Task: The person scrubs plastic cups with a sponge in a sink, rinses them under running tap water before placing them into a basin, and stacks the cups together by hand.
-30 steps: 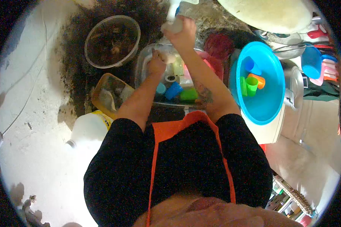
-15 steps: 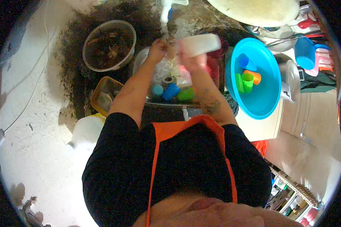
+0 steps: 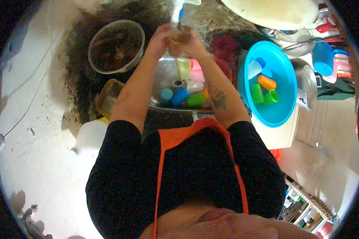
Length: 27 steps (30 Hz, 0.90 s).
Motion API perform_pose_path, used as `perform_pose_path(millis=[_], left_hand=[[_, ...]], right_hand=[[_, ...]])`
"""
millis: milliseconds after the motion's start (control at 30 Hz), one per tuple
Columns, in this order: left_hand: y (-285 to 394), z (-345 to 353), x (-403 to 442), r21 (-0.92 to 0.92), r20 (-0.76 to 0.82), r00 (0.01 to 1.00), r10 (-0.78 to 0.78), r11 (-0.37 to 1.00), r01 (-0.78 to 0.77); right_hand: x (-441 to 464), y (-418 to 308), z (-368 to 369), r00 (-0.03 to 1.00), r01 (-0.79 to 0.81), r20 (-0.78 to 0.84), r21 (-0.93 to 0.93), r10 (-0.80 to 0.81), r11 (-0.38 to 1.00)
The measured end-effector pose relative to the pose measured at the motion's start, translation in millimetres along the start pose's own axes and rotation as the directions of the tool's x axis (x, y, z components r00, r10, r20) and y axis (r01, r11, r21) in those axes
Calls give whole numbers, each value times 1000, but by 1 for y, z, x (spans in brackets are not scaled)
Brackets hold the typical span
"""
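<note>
Both hands meet just below the white tap (image 3: 177, 11). Between them is a brownish see-through cup (image 3: 180, 36), its rim toward the camera. My left hand (image 3: 160, 40) is closed on its left side, and my right hand (image 3: 194, 43) wraps its right side. Below the hands, the metal sink (image 3: 163, 77) holds a pale yellow cup (image 3: 184, 68), a pink item (image 3: 196, 71), a blue cup (image 3: 180, 96), a green cup (image 3: 196, 98) and a light blue round item (image 3: 166, 94).
To the right, a blue basin (image 3: 277, 109) holds a whitish cup (image 3: 254, 69), an orange cup (image 3: 266, 82) and green cups (image 3: 257, 93). A round clear tub (image 3: 116, 47) and a yellowish container (image 3: 104, 99) stand left. A white jug (image 3: 89, 137) sits lower left.
The whitish cup has left my right hand and now lies in the blue basin, where the other cups have shifted. My right hand has moved back under the tap, and both hands now hold the brownish cup.
</note>
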State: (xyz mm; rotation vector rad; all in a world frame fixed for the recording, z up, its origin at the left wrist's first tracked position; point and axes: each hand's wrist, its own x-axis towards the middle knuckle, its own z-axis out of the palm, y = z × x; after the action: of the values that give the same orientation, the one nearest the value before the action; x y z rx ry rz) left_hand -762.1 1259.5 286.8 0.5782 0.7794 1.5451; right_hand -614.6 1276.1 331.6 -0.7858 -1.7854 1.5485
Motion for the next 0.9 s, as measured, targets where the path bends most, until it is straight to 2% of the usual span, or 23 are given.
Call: perform_pose_path(millis=[33,67,100,167,200,233,267,300,333,367,400,433,467,500,533,567,600,633,667,700,733,800,900], left_hand=[[1,-1,-2,1,-6,1000,2,1000,-2],[0,-2,-6,11,-108,975,-193,981,196],[-1,-3,-9,-1,-206,902,-379,922,387],[0,3,-11,-65,-139,925,-353,936,347],[0,8,-11,-127,-72,945,-320,942,310],[3,15,-10,-134,-73,943,-326,940,315],[6,23,-6,216,-16,989,-149,965,149],[6,31,-5,528,100,995,-3,848,-51],[0,38,-4,527,99,995,-16,849,-39],[-6,48,-2,645,249,944,218,689,-330],[-10,56,1,686,427,810,401,439,-579],[-13,62,1,726,426,752,503,306,-616],[-14,61,2,725,425,753,502,309,-615],[-22,52,5,749,296,834,466,428,-506],[-27,45,7,751,164,897,411,538,-383],[-30,34,10,753,160,899,407,539,-378],[-31,23,13,784,-110,893,437,591,-193],[-33,11,15,762,-370,815,447,647,-9],[-37,-1,16,763,-373,814,446,647,-5],[-38,-8,15,351,-449,885,122,935,49],[-39,-15,15,-141,-350,915,-201,977,161],[-43,-28,8,2,-343,931,-124,991,133],[-48,-50,-7,230,-411,804,-429,805,547]], right_hand=[[2,-4,7,993,-27,-114,-331,-11,943],[1,-9,12,974,-90,-217,-620,-59,780],[-1,3,14,975,-92,-214,-620,-55,780],[-7,37,15,934,3,-326,-401,-146,916],[-12,34,15,935,-2,-325,-402,-141,916],[-20,25,15,943,-48,-313,211,114,976],[-25,16,13,936,-98,-157,742,315,663],[-29,15,9,932,-104,-158,744,326,660],[-33,15,4,904,-241,-1,824,427,512],[-34,15,1,854,-366,166,865,492,343],[-30,16,-1,854,-364,163,866,494,343],[-24,16,-3,868,-356,139,844,477,401],[-18,18,-5,881,-347,117,819,459,456],[-12,18,-6,879,-348,117,820,463,454],[-5,15,-7,868,-332,96,843,488,424],[0,12,-6,855,-314,78,864,513,393],[5,6,-4,853,-317,81,865,516,389],[10,0,-2,898,-325,-2,671,440,667],[12,-5,3,940,-289,-53,400,337,870],[14,-3,13,969,-151,-182,85,165,985],[16,-3,13,970,-152,-180,86,166,985],[22,-5,10,981,-81,-195,-356,10,931],[29,-7,7,976,22,-91,-862,-196,506]])
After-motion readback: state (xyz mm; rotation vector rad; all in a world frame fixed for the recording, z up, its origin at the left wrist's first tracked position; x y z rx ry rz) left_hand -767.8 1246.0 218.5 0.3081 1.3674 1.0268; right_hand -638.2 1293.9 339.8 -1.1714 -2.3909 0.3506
